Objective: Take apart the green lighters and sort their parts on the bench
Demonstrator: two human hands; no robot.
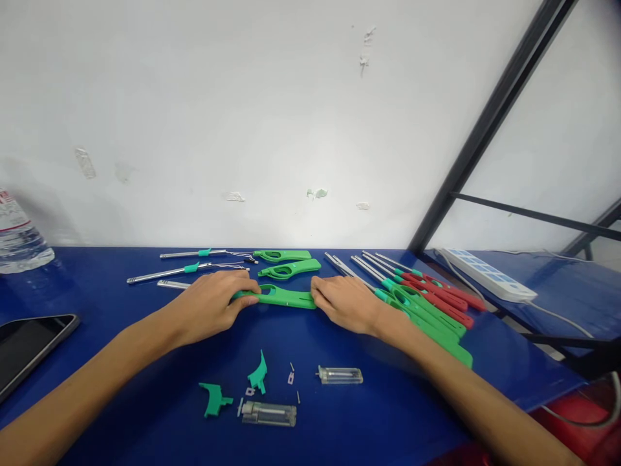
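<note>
My left hand pinches the left, looped end of a green lighter handle lying low over the blue table. My right hand is closed on the handle's right end, its fingertips partly hidden. A metal lighter tube sticks out behind my left hand; whether it joins the handle is hidden. Nearer to me lie two teal triggers, one on the left and one in the middle. Beside them are a clear fuel tank, a second clear tank and several tiny parts.
Behind my hands lie two green handles with wired metal tubes. Several green and red lighters are piled right, near my forearm. A phone, bottle, power strip and black frame surround the blue table.
</note>
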